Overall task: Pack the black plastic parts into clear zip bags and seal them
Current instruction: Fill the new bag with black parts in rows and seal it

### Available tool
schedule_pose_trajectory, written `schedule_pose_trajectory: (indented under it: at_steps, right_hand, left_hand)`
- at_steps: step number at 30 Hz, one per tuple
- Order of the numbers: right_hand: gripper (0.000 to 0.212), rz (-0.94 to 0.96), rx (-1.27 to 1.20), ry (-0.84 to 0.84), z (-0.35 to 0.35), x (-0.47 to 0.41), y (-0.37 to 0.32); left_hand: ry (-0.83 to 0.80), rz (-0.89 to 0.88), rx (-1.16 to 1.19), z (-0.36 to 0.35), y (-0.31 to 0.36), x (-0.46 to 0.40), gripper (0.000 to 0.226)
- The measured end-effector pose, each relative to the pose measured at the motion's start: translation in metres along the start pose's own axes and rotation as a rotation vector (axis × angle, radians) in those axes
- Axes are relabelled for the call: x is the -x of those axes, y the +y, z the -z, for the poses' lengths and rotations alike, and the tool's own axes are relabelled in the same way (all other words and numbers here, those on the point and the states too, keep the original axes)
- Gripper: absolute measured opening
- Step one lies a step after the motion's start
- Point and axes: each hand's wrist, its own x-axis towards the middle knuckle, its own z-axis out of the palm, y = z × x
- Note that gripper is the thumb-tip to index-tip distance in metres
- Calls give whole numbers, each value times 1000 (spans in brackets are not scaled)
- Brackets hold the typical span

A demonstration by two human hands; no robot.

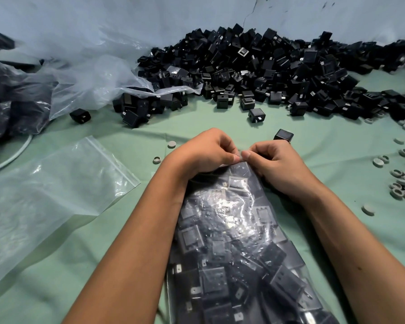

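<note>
Filled clear zip bag [234,242]: lies on the green-covered bench [232,120], running from centre to 6 o'clock between both forearms; packed with black plastic parts, several showing small metal tabs.
Left hand [201,150]: fingers curled, thumb and forefinger pinching the bag's top edge at centre.
Right hand [276,162]: fingers curled, likewise pinching the top edge; its fingertips meet those of the left.
Loose heap of black plastic parts [267,73]: from 12 to 2 o'clock, against the pale wall; strays scattered along its near edge.
Single black part [283,135]: just beyond the right hand, at 1 o'clock.
Empty zip bags [45,195]: flat stack at 9 o'clock.
Large crumpled plastic sheeting [84,76]: at 10 to 11 o'clock, partly covering more black parts.
Grey round caps [403,185]: clustered at 3 o'clock; two others [171,144] just left of the left hand.
</note>
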Motion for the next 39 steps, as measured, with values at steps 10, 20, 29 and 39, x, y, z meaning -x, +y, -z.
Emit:
schedule_pose_trajectory:
  at_steps: [10,20,29,39]
  right_hand:
    - [27,4,-26,28,-1,0,-4]
    - [33,46,-58,-6,-1,-1,-1]
    - [32,43,-33,77,-5,-4,6]
    - [29,17,-62,106,-5,-6,14]
  left_hand:
    - [-1,-7,-36,-2,2,-1,18]
    - [0,-93,35,1,-1,-1,7]
    - [21,-99,-64,-4,-2,-3,15]
    - [-75,-77,-134,10,-5,4,16]
